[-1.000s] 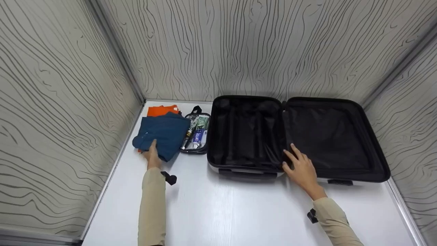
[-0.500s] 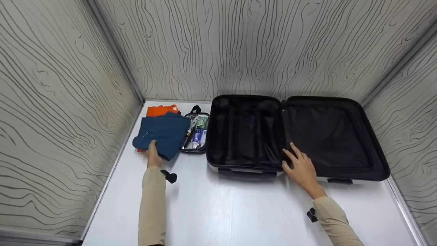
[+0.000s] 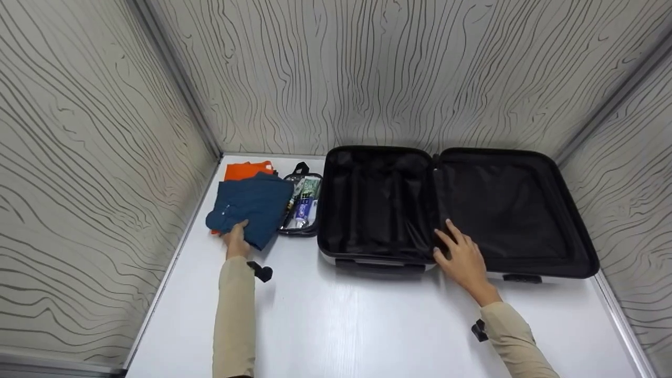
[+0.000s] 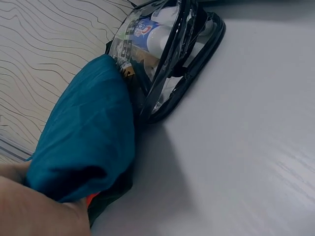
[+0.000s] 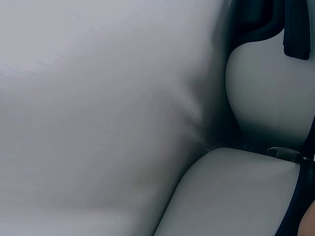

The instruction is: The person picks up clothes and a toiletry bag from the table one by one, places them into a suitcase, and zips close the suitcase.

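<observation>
At the left, a folded dark blue garment (image 3: pixel 254 202) lies over an orange piece of clothing (image 3: pixel 247 170). My left hand (image 3: pixel 237 242) grips the garment's near edge, thumb on top and fingers hidden beneath. In the left wrist view, the blue cloth (image 4: pixel 91 128) rises in a thick fold from the hand (image 4: pixel 39 211), with some red and dark cloth under it. An opened black-lined suitcase (image 3: pixel 394 205) lies to the right. Over its near edge, by the hinge, my right hand (image 3: pixel 464 265) rests with fingers spread, holding nothing.
A clear toiletry bag (image 3: pixel 302 205) with toothpaste and other tubes sits between the garments and the suitcase. The suitcase's second half (image 3: pixel 504 210) lies flat at the right. Patterned panels (image 3: pixel 336 73) wall in the white table (image 3: pixel 336 320).
My left thumb has shifted slightly to the right over the blue garment, and the cloth has moved a little with it. The right hand and the suitcase look unchanged.
</observation>
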